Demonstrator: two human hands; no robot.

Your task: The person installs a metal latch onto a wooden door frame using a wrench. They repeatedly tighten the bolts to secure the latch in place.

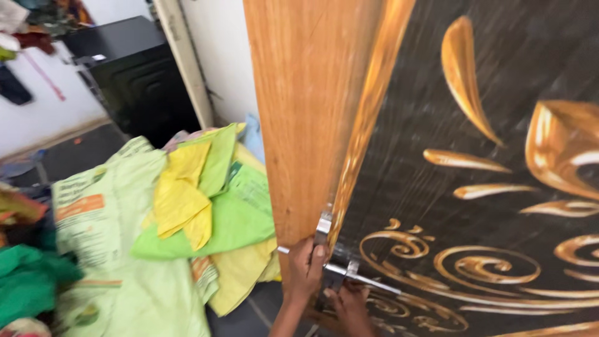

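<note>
Head view: one frame, looking down along a door edge.
Left hand [306,265]: fingers curled shut over the near edge of the door, thumb against the metal latch plate [323,226].
Right hand [348,307]: low on the door's dark face, just under the sliding bolt [349,271]; partly cut off by the frame, so I cannot tell whether it is closed on anything.
Door [437,156]: stands right of centre, plain orange wood grain on the left strip, dark panel with gold swirls and leaf shapes to the right.
Bolt: one silver rod running across the door between both hands.
Sacks [125,237]: a heap of pale green and yellow woven bags, left, on the floor.
Cabinet [134,68]: one black box, far left, by the white wall.
</note>
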